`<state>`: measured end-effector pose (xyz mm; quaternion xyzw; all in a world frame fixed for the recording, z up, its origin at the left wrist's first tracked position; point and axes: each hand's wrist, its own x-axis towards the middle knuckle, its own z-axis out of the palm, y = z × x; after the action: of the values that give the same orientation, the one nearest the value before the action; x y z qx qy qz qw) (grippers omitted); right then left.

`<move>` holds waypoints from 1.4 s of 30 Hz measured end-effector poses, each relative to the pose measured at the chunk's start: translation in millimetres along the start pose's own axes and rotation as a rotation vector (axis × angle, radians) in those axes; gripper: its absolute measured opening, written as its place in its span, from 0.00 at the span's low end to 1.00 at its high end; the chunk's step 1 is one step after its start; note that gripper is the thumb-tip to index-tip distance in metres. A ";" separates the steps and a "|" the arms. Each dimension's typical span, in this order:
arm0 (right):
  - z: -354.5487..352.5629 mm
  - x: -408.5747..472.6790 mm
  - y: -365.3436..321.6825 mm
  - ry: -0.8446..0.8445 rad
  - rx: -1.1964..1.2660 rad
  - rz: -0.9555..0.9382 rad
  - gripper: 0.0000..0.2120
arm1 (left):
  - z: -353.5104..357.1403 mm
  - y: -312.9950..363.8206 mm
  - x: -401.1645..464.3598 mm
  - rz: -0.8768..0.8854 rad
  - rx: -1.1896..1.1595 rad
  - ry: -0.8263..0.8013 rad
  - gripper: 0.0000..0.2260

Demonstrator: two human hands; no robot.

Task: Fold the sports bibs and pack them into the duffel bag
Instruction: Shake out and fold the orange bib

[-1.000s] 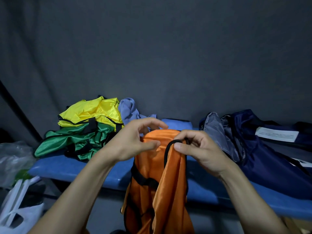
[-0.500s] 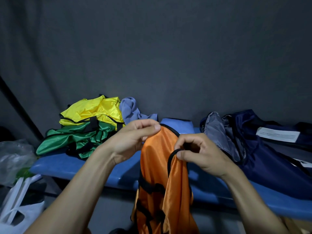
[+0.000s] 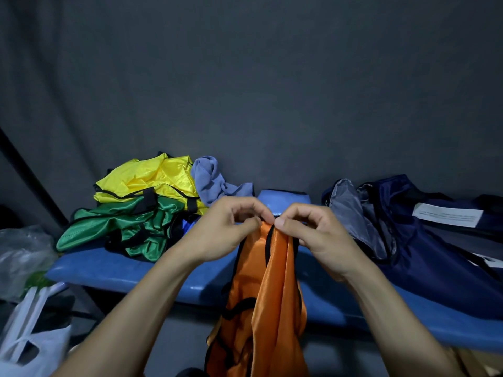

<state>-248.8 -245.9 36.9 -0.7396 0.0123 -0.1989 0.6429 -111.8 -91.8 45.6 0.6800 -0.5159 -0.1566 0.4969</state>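
Note:
An orange bib [image 3: 266, 303] with black trim hangs bunched in front of the blue bench [image 3: 114, 270]. My left hand [image 3: 226, 232] and my right hand [image 3: 315, 235] both pinch its top edge, fingertips almost touching above the bench's front edge. To the left on the bench lie a yellow bib [image 3: 152, 180] on top of a green bib [image 3: 130, 224], both crumpled. The navy duffel bag [image 3: 424, 246] lies open on the right of the bench, its grey lining showing.
A pale blue cloth [image 3: 212, 180] is heaped behind the yellow bib. White plastic bags [image 3: 24, 338] and a clear bag [image 3: 21, 254] sit on the floor at the left. A dark wall stands close behind the bench.
My hands have come together at the top of the orange bib, and the fabric now hangs narrower and more gathered than before.

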 end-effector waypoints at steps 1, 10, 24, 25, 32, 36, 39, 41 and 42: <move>0.1 0.2 0.3 -0.010 -0.002 -0.006 0.09 | -0.1 0.4 -0.2 -0.013 0.003 -0.001 0.11; -0.2 1.3 3.9 0.014 0.002 -0.055 0.10 | 2.0 6.3 -3.3 -0.090 -0.257 -0.160 0.11; 4.2 -12.2 20.7 -0.186 -0.129 0.107 0.17 | -40.2 0.6 -17.4 0.066 -0.270 0.013 0.08; -0.9 -11.8 20.1 -0.147 -0.126 0.096 0.19 | -44.6 -1.7 -19.9 0.066 -0.260 0.009 0.08; -16.6 -9.8 -0.1 -0.028 -0.036 -0.119 0.22 | -43.4 -3.7 -31.9 -0.023 -0.121 -0.208 0.05; -14.1 -7.4 -5.5 -0.050 -0.038 -0.136 0.17 | -37.4 -0.3 -30.0 -0.033 -0.138 -0.206 0.05; -12.2 -6.5 -7.4 -0.079 -0.038 -0.135 0.16 | -30.7 -1.3 -28.0 -0.037 -0.183 -0.203 0.10; -10.9 -5.6 -7.2 -0.085 -0.048 -0.121 0.17 | -24.5 -0.3 -26.1 -0.039 -0.192 -0.206 0.09; -10.8 -4.8 -6.9 -0.085 -0.056 -0.116 0.17 | -21.8 0.0 -24.8 -0.046 -0.193 -0.208 0.08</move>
<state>-258.2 -253.5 43.2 -0.7645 -0.0522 -0.2038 0.6093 -106.4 -59.4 48.1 0.6206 -0.5316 -0.2865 0.5001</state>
